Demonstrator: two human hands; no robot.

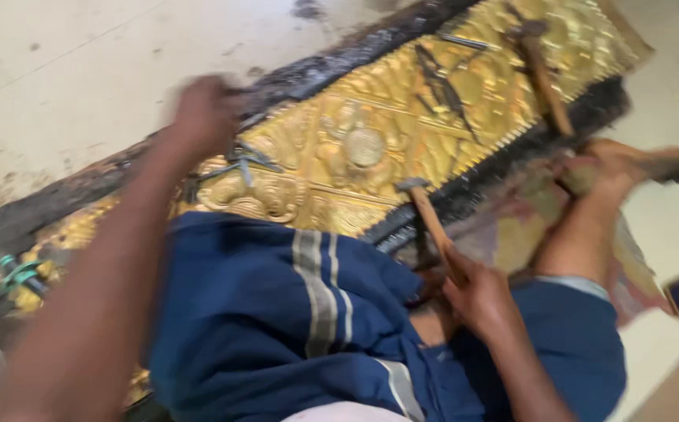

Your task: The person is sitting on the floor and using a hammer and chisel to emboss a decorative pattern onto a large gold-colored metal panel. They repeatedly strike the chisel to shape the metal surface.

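Two hands noted: my right hand [476,293] grips a wooden-handled hammer [427,211] at lower centre; my left hand [207,109], blurred, grip state indeterminable, rests on the embossed golden metal panel [386,117].

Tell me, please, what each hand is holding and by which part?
Right hand grips the wooden-handled hammer at the handle's lower end. Left hand is too blurred to tell.

Soft daylight, heavy motion blur, gold glare.
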